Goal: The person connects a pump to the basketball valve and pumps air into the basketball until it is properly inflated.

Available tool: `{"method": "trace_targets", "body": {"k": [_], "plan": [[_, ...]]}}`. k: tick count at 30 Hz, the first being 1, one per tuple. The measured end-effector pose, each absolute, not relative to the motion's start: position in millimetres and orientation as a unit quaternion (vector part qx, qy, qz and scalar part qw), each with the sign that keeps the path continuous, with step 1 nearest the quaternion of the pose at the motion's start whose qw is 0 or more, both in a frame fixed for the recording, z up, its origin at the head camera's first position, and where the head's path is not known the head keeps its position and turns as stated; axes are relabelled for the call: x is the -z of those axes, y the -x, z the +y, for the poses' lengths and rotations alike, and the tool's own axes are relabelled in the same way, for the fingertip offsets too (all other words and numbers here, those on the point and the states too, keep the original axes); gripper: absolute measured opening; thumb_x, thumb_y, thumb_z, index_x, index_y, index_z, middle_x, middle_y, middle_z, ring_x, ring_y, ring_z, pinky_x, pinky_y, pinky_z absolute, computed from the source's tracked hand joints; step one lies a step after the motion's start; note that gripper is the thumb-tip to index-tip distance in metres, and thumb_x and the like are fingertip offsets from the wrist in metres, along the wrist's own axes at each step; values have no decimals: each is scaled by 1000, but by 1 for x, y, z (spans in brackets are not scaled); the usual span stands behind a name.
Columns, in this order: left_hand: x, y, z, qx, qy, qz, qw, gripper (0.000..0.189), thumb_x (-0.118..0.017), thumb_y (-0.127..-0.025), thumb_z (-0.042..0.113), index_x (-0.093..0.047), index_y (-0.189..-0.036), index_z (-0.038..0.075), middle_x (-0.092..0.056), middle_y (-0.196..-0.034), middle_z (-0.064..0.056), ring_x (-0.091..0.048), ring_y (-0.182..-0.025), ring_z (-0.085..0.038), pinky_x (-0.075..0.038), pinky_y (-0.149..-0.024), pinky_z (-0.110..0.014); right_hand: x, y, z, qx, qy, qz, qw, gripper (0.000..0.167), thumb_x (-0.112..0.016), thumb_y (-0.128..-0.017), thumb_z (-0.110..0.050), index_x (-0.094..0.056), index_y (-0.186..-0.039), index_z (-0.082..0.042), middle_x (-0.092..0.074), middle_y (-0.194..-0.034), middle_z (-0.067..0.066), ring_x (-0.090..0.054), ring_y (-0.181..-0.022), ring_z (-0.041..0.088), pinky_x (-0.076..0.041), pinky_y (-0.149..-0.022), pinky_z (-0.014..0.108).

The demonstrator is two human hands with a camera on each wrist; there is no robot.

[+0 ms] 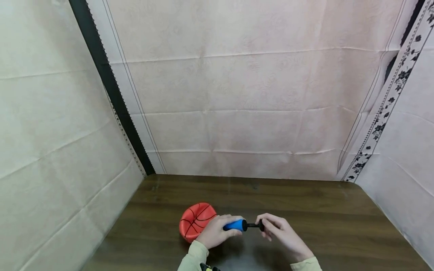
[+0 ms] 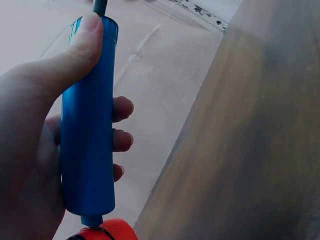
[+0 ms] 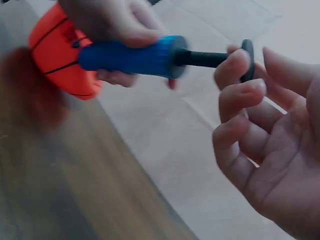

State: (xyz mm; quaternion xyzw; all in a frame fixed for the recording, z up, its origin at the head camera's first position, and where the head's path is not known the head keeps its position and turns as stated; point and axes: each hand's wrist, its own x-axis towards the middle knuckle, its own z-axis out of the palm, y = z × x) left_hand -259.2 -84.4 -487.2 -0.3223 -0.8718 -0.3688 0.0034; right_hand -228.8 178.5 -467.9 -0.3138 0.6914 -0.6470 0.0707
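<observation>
A blue hand pump (image 1: pixel 236 225) lies roughly level above the table, its near end against a red toy basketball (image 1: pixel 194 222) with black lines. The ball looks dented, as if partly flat. My left hand (image 1: pixel 217 231) grips the pump's barrel (image 2: pixel 89 135), with the thumb along its top end and fingers curled behind. From the barrel a black rod (image 3: pixel 206 59) sticks out to a disc-shaped handle (image 3: pixel 248 47). Curled fingers of my right hand (image 1: pixel 281 233) hook the rod just behind that disc, while the thumb stands apart from it in the right wrist view.
Under the hands is a brown wood-grain table (image 1: pixel 322 210). Pale creased cloth (image 1: pixel 237 86) hangs behind it, and similar cloth closes off the left and right sides. A dark strip (image 1: pixel 112 86) runs down the left corner.
</observation>
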Motion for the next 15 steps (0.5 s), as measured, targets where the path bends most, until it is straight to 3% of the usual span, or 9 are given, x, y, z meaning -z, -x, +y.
{"method": "trace_targets", "body": {"k": [4,7,11,15], "plan": [[487,260,-87,373,314,-873,16,43,-60,-90,51,-58,-131,38,-67,-115,4,-54,-95,-7,-46,-78,-25,462,224,196,663,297,687,13,27,-35,-105,-8,-55,-107,10,-47,-64,4,-42,-54,23,-43,-56,30],[487,261,-88,368,312,-876,22,43,-59,-91,53,-57,-131,39,-67,-115,4,-54,-94,-6,-47,-77,-25,461,223,207,687,284,668,-13,27,-33,-105,-5,-57,-104,8,-45,-63,-1,-36,-53,24,-35,-52,32],[488,262,-87,370,306,-877,18,44,-58,-90,54,-57,-131,39,-67,-114,4,-55,-92,-6,-47,-76,-25,464,224,208,719,282,634,-24,30,-35,-103,0,-63,-99,-8,-52,-69,-11,-31,-54,20,-21,-49,39],[489,263,-85,375,300,-877,17,44,-60,-90,52,-58,-131,38,-68,-114,3,-56,-91,-7,-48,-76,-25,466,228,202,734,295,612,-21,33,-36,-103,1,-64,-99,-16,-51,-67,-10,-32,-55,20,-17,-50,40]]}}
